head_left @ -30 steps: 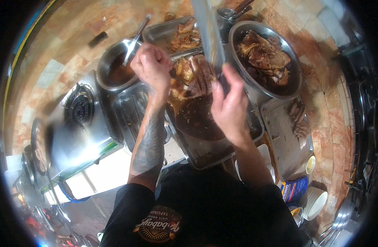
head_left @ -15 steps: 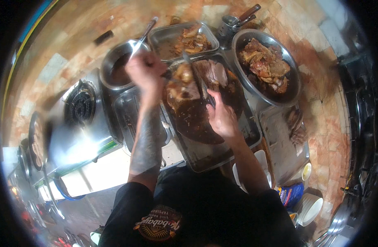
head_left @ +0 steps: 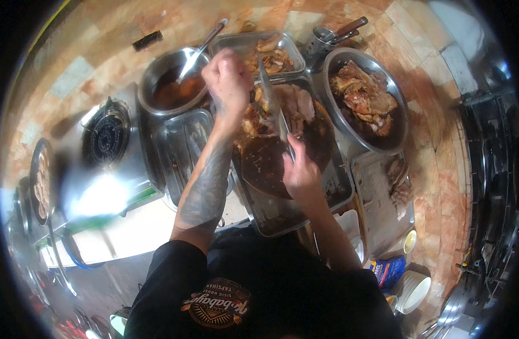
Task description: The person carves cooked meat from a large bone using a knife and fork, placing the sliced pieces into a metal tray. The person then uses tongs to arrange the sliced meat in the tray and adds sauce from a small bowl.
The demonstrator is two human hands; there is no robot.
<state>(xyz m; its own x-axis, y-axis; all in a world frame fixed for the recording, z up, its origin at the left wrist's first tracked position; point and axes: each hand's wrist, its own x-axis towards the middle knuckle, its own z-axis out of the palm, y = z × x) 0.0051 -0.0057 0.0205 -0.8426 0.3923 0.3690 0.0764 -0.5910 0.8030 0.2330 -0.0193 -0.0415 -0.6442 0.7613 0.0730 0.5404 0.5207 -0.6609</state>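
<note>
My right hand point(head_left: 302, 176) grips a knife point(head_left: 276, 110) by its handle, the long blade pointing away from me over the meat. Beneath it, a round dark cutting board point(head_left: 276, 172) rests in a metal tray point(head_left: 282, 219). Pieces of cooked meat point(head_left: 296, 107) lie on the board's far half, some pale and sliced, some browned. My left hand point(head_left: 228, 76) is a closed fist raised beside the blade, left of the meat. Whatever it may hold is hidden by the fingers.
Far left of the board stands a metal bowl point(head_left: 149, 101) of dark red-brown liquid with a spoon point(head_left: 203, 48). Behind is a tray of meat pieces point(head_left: 270, 56). An oval bowl of cooked meat point(head_left: 364, 96) stands right. A gas burner point(head_left: 107, 133) is at left.
My left hand has moved right, from beside the spoon to near the knife and meat. My right hand has shifted slightly nearer to me with the knife.
</note>
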